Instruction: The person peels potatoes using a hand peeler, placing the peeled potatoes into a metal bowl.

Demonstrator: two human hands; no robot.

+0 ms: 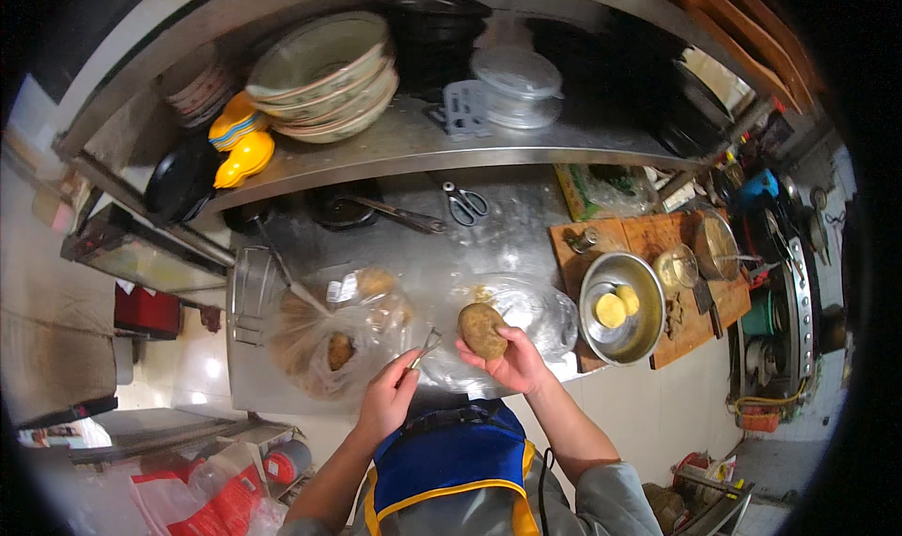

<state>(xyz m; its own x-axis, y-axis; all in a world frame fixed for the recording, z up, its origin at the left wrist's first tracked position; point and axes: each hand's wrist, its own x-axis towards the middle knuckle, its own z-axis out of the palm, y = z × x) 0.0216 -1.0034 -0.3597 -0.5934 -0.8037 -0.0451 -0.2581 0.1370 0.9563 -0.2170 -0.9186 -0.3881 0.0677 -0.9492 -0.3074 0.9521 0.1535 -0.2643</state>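
An unpeeled brown potato [482, 330] is held in my right hand [519, 364], above a clear plastic bag [542, 317] spread on the steel counter. Bits of yellowish peel [480, 293] lie on that bag. My left hand [389, 395] grips a metal peeler [428, 346] by its handle, its head pointing up toward the potato but apart from it. Left of it sits a clear bag of potatoes [303, 332], with one potato [341, 351] showing at its opening. A steel bowl [590, 317] on the right holds two peeled yellow potatoes [612, 310].
Scissors [465, 205] and a pan with a long handle [394, 212] lie toward the back. Wooden cutting boards [687, 346] carry a cleaver [705, 303] and a strainer [676, 265]. A steel shelf [451, 158] with stacked bowls [328, 78] overhangs the counter.
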